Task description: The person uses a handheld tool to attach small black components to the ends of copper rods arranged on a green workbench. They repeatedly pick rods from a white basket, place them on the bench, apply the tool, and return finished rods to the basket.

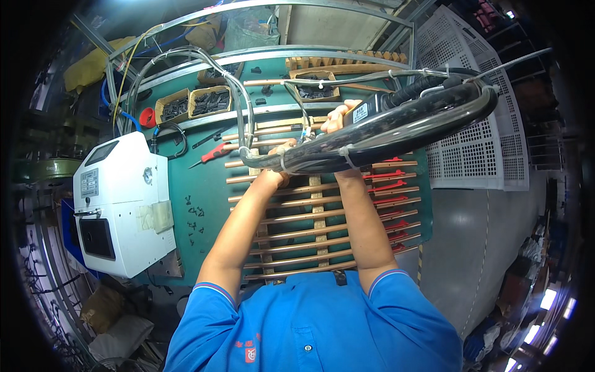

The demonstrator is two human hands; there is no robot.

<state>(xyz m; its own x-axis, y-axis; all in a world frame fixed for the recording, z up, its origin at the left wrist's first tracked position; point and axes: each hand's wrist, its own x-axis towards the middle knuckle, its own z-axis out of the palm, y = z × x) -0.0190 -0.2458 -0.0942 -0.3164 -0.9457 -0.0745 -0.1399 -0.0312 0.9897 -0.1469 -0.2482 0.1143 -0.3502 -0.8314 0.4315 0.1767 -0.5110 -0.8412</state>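
Both hands grip cable bundle [384, 133], long axis rising rightward

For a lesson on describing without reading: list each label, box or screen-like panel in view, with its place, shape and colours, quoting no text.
Label: on the cable bundle by the right hand; small white rectangle with dark print.
Label: upper left face of the white machine; pale grey rectangle.
Dark panel: machine's lower left front; black rounded rectangle.
Cardboard boxes: back of the green bench; open, brown, holding black parts.
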